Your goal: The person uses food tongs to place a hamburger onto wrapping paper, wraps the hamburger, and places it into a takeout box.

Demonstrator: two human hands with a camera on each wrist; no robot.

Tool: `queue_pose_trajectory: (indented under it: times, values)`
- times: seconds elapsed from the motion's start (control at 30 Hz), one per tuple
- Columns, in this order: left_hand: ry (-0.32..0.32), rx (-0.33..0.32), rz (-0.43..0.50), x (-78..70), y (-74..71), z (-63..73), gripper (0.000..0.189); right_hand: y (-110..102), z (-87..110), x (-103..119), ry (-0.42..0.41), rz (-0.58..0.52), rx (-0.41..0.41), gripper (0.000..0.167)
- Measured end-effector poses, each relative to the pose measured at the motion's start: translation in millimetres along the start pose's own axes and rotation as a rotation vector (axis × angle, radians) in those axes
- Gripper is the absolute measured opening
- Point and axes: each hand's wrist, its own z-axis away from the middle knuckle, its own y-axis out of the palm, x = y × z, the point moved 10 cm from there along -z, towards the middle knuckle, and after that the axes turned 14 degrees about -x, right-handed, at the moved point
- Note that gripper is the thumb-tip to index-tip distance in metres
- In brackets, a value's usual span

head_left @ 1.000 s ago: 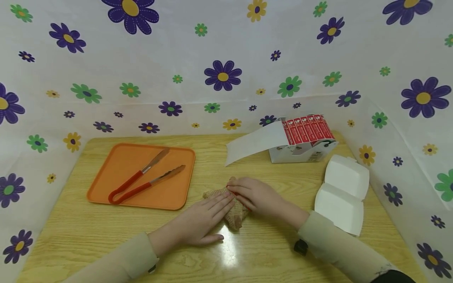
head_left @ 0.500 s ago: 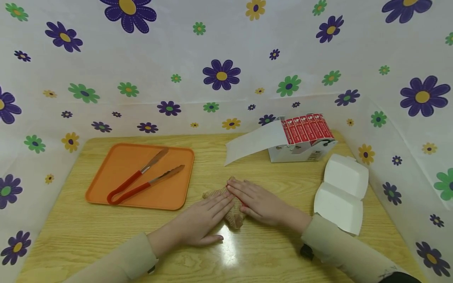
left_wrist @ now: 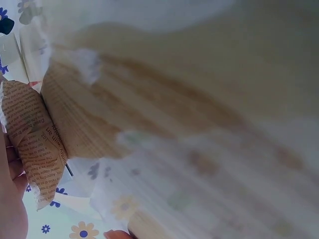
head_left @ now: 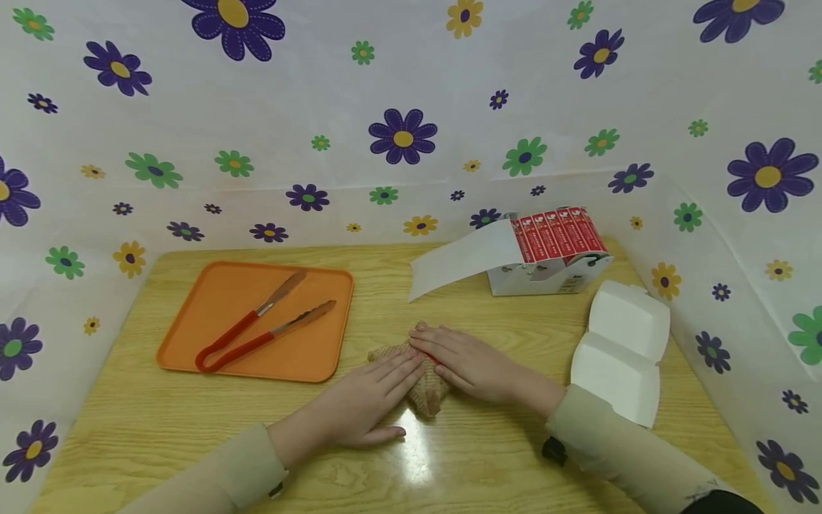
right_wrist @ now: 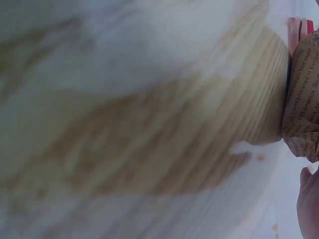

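A packet (head_left: 429, 395) wrapped in brown paper printed with newspaper text lies at the middle of the table, its ends crumpled to points. My left hand (head_left: 362, 400) rests on its left side with straight fingers, thumb apart on the table. My right hand (head_left: 478, 364) presses on the packet's upper right with fingers straight. A bit of something red (head_left: 435, 359) shows under the right fingers; its kind is mostly hidden. The printed paper (left_wrist: 37, 142) also shows at the edge of the left wrist view, and the packet (right_wrist: 303, 94) at the right wrist view's edge.
An orange tray (head_left: 186, 314) with red-handled tongs (head_left: 247, 343) on it is at the left. A white dispenser box (head_left: 536, 280) with red printed panels and a hanging white sheet (head_left: 462, 258) stands at the back. An opened white takeaway box (head_left: 619, 378) is at the right.
My right hand has gone from bent fingers at the packet's edge to lying flatter with fingers straight, and has shifted slightly. My left hand has stayed in place on the packet.
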Motion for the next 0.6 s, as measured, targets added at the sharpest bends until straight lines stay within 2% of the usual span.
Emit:
queue_pose_trajectory:
  times: [0.4, 0.6]
  values:
    - [0.011, -0.009, -0.016, -1.3, -1.1, -2.8, 0.092, -23.1, 3.0, 4.4, -0.040, 0.073, -0.009, 0.056]
    - [0.020, -0.010, -0.028, -1.4, 0.7, -2.2, 0.093, -21.3, 8.8, 2.5, -0.041, 0.084, -0.005, 0.060]
